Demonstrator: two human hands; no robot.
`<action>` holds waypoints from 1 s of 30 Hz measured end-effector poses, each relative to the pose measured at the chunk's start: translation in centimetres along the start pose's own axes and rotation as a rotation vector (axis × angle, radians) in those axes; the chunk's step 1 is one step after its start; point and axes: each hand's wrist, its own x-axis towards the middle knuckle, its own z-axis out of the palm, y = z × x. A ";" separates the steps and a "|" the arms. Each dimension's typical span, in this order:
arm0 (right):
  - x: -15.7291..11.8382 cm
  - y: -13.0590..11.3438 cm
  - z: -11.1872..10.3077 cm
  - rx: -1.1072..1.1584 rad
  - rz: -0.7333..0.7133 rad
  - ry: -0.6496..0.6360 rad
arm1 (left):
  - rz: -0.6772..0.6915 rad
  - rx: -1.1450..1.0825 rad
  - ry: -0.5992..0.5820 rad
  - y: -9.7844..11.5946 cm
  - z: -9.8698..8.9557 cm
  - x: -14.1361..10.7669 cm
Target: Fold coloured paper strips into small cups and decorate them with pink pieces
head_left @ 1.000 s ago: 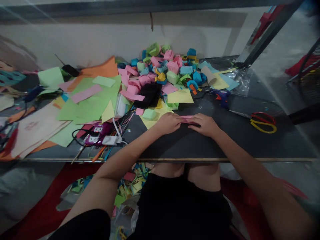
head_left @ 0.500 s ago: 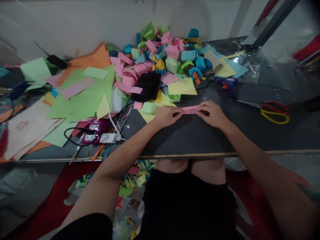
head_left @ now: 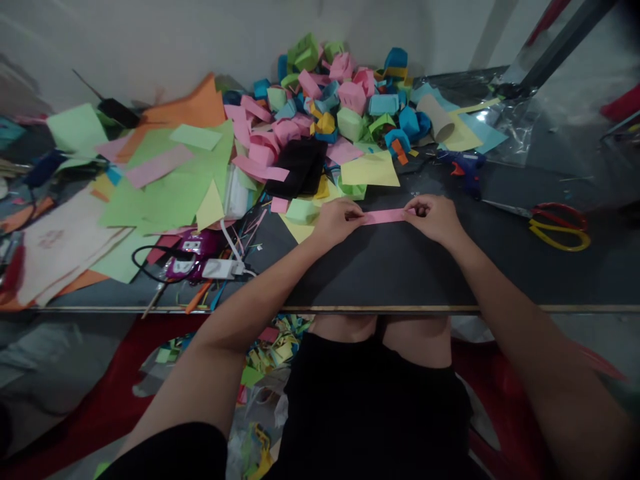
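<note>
A narrow pink paper strip [head_left: 384,216] is stretched between my two hands, low over the dark table [head_left: 385,273]. My left hand [head_left: 341,219] pinches its left end between thumb and fingers. At the strip's right end, my right hand [head_left: 431,215] holds it in a pinch. Just behind the strip lie a yellow sheet [head_left: 371,169] and a light green folded paper piece [head_left: 353,189]. Another pale green piece [head_left: 301,211] sits left of my left hand.
Folded paper pieces [head_left: 353,97] are heaped against the wall. Scissors [head_left: 559,227] and a blue glue gun [head_left: 467,171] lie to the right. Green sheets [head_left: 150,200], a purple power strip [head_left: 189,257] and a white plug [head_left: 220,269] are on the left.
My hands have moved slightly apart, with the strip stretched straighter and more of it showing between them. The camera view has shifted a little.
</note>
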 end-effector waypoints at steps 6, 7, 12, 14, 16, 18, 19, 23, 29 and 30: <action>-0.5 0.0 0.1 0.017 0.004 0.004 | 0.019 0.058 -0.021 -0.3 0.0 0.0; -0.7 0.0 0.0 0.020 -0.011 0.000 | 0.044 0.073 -0.021 -0.3 -0.1 -0.1; -1.8 -0.1 -0.9 0.102 -0.178 -0.014 | 0.279 0.155 -0.059 -0.3 -0.4 -0.4; -2.1 0.1 -1.1 0.091 -0.260 -0.017 | 0.360 0.175 -0.074 -0.3 -0.3 -0.6; -2.1 0.5 -1.1 0.051 -0.327 -0.033 | 0.406 0.192 -0.092 -0.4 -0.3 -0.7; -2.0 0.8 -1.0 0.021 -0.366 -0.046 | 0.422 0.202 -0.115 -0.5 -0.2 -0.7; -1.9 0.9 -0.9 0.009 -0.377 -0.043 | 0.419 0.203 -0.123 -0.6 -0.2 -0.7; -1.6 0.6 -0.9 -0.042 -0.403 -0.016 | 0.381 0.170 -0.125 -0.7 -0.5 -0.6; -1.1 -0.6 -1.0 -0.102 -0.370 -0.134 | 0.296 0.116 -0.189 -0.3 -0.9 -0.6; -1.1 -0.6 -0.9 -0.092 -0.361 -0.159 | 0.288 0.114 -0.188 -0.2 -0.9 -0.6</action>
